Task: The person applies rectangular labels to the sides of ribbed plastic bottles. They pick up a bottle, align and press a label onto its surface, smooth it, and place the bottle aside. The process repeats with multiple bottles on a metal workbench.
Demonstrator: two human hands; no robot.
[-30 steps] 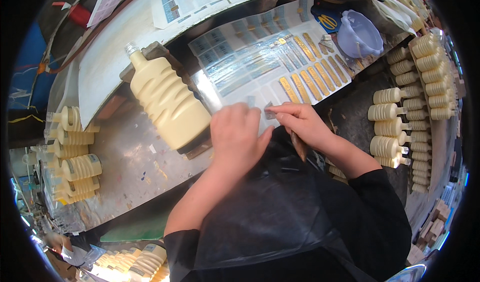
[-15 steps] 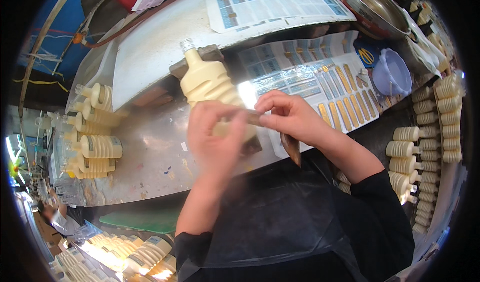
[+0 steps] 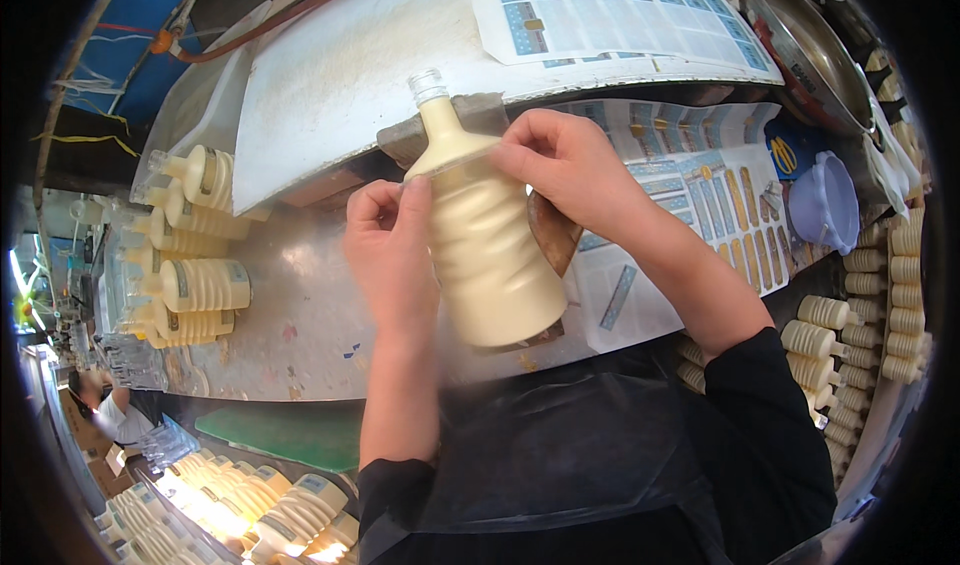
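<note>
- The cream ribbed bottle [image 3: 480, 235] lies tilted on the bench [image 3: 290, 315], neck pointing away. The left hand [image 3: 392, 255] presses its side with fingers curled, and the right hand [image 3: 570, 160] pinches at the shoulder (what looks like a clear label edge there).
- It could roll, I'd judge, if the left hand eases off; the ribs give little flat footing.
- A label pressed on askew would wrinkle across those ribs.
- The label sheets [image 3: 700, 195] lie just beside the right wrist, so a sleeve could drag them.
- More bottles [image 3: 195, 285] lie well apart to the left.
</note>
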